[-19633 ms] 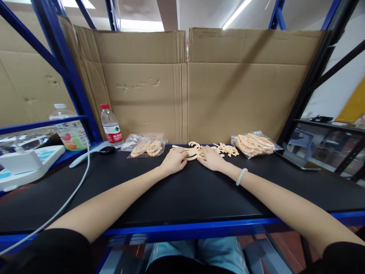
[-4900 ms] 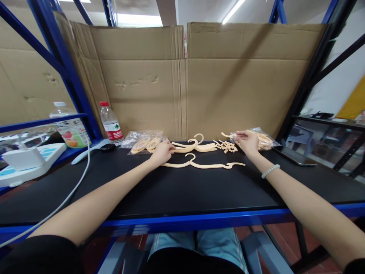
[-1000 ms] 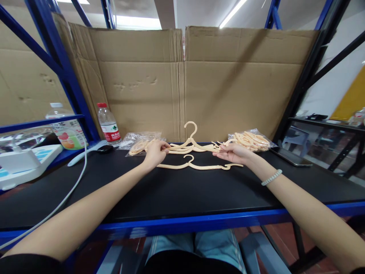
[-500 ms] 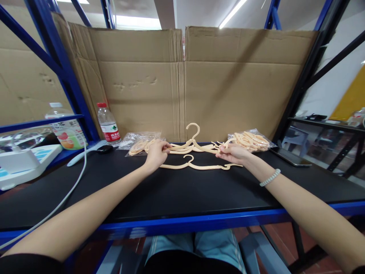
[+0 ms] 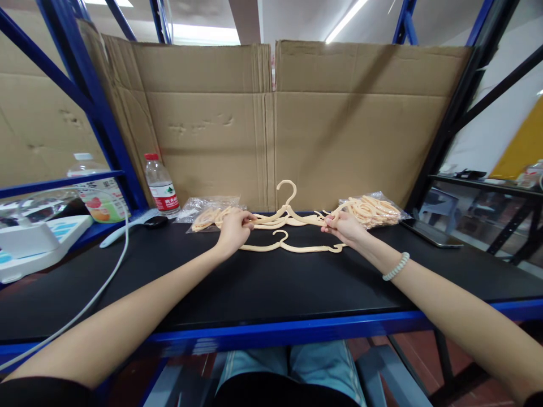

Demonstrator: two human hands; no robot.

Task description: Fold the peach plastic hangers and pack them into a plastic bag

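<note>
A cream plastic hanger [image 5: 287, 207] stands upright with its hook up, just above the black worktop [image 5: 263, 288]. My left hand [image 5: 232, 231] is closed on its left arm end and my right hand [image 5: 343, 226] is closed on its right arm end. A second cream hanger [image 5: 292, 245] lies flat on the worktop in front of my hands. Loose small cream parts [image 5: 328, 213] lie behind my right hand.
A clear bag of cream parts [image 5: 373, 209] sits at the back right, another clear bag [image 5: 212, 212] at the back left. A water bottle [image 5: 160, 183], a white cable [image 5: 97, 294] and a white device [image 5: 38, 243] are on the left. A cardboard wall [image 5: 271, 124] stands behind, a tablet [image 5: 432, 234] to the right.
The held hanger has tilted a little more upright and its hook has dropped slightly. My right hand has closed in on the hanger's right end. The flat hanger has not moved.
</note>
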